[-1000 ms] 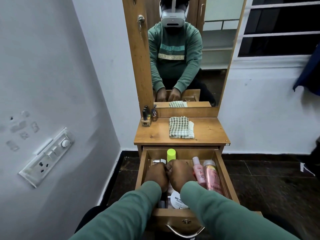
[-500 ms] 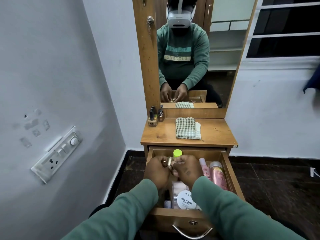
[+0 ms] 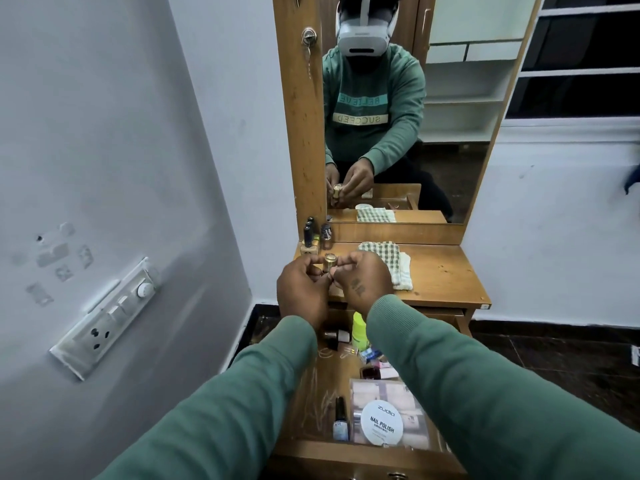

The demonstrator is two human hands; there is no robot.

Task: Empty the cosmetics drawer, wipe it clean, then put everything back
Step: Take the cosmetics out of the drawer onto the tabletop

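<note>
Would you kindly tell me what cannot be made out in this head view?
All head view.
- Gold-capped bottle: body hidden by the left hand and right hand.
- Drawer: right side under the right sleeve; front cut by the bottom edge.
- Nail polish tub: small print too small.

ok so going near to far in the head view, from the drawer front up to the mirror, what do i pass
white nail polish tub → neon yellow bottle → gold-capped bottle → dark polish bottles → mirror

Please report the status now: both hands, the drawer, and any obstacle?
Left hand and right hand both pinch a gold-capped bottle above the dresser top. Drawer open, not yet emptied. Checked cloth on the top, right of the bottle.
</note>
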